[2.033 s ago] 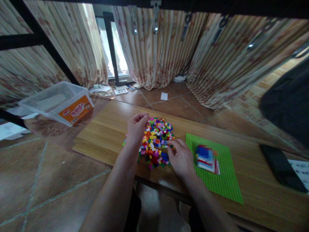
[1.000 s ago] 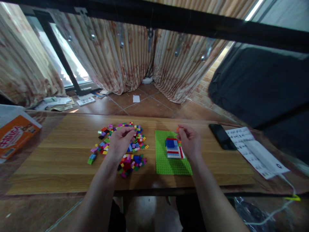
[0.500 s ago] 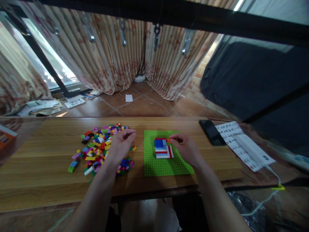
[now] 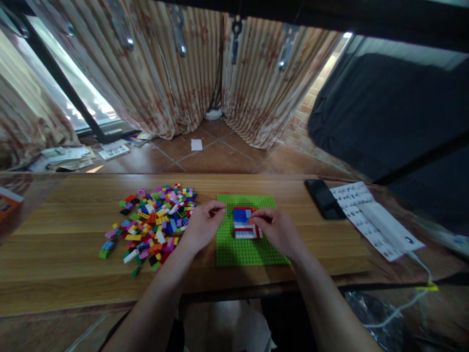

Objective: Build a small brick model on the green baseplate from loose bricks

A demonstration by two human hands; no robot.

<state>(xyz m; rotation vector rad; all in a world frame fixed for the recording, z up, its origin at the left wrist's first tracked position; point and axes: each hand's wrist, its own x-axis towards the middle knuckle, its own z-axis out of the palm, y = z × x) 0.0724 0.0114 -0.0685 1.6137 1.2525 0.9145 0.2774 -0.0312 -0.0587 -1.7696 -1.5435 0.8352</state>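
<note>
On the green baseplate (image 4: pixel 230 254) stands a small block of toy bricks (image 4: pixel 242 215) in blue, white and red, with some orange at its right back corner. My right hand (image 4: pixel 276 227) is over the right side of this block, thumb and forefinger pinched on what looks like a small orange brick (image 4: pixel 251 221) at the block's top. Over the left edge of the baseplate is my left hand (image 4: pixel 205 225), its thumb and fingers pressed together; whatever they hold, if anything, is too small to make out. It is apart from the block.
A loose pile of coloured bricks (image 4: pixel 152 220) lies left of the baseplate on the wooden table (image 4: pixel 62 244). To the right are a black phone (image 4: pixel 324 198) and a printed sheet (image 4: pixel 357 205) with a white device (image 4: pixel 388 227) and its cable (image 4: pixel 421 264).
My left hand has moved right, from the brick pile to the baseplate's left edge. My right hand has shifted slightly left over the block. The view has tilted a little.
</note>
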